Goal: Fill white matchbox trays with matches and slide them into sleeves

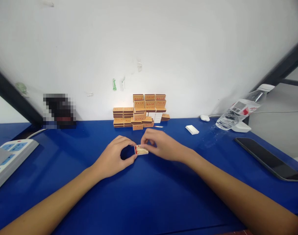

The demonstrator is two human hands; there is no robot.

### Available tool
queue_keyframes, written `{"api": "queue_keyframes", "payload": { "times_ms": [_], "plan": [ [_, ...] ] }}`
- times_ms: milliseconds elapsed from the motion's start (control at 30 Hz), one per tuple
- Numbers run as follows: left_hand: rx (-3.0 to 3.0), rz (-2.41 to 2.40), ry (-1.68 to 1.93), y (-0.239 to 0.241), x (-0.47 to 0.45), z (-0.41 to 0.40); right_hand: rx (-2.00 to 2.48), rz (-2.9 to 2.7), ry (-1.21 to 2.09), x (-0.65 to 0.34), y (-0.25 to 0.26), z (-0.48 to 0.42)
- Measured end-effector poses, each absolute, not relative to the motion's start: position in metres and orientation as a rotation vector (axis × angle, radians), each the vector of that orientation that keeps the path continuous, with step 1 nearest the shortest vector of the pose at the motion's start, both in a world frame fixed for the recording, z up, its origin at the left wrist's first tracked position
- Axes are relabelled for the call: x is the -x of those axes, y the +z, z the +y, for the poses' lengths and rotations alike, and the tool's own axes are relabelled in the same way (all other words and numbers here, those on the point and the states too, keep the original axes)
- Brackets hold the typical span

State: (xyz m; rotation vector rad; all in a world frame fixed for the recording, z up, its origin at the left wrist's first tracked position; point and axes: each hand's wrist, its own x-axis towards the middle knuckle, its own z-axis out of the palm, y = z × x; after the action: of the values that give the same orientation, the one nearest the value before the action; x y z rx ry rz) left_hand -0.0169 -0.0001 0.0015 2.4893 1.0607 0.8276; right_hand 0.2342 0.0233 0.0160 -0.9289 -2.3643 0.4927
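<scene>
Between the left hand, pinching it, and right hand, grip unclear, lies the match tray.

Left hand, right hand — both at a matchstick tray — matchboxes behind.

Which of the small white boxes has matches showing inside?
The open tray between the left hand and right hand, with red-tipped matches in it. None show in the white box to its right or the white stack by the matchboxes.
</scene>
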Motion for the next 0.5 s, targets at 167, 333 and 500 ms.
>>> {"api": "queue_keyframes", "payload": {
  "times_ms": [167,333,500],
  "plan": [
    [-2.47,1.075,0.824,0.002,0.016,-0.001,1.372,-2.04,0.317,-0.282,0.003,0.074],
    [-2.457,1.086,0.813,0.001,0.016,-0.001,1.382,-2.124,0.367,-0.306,-0.013,0.103],
    [-2.456,1.111,0.842,-0.001,0.016,0.001,1.356,-2.18,0.382,-0.3,-0.008,0.099]
  ]
}}
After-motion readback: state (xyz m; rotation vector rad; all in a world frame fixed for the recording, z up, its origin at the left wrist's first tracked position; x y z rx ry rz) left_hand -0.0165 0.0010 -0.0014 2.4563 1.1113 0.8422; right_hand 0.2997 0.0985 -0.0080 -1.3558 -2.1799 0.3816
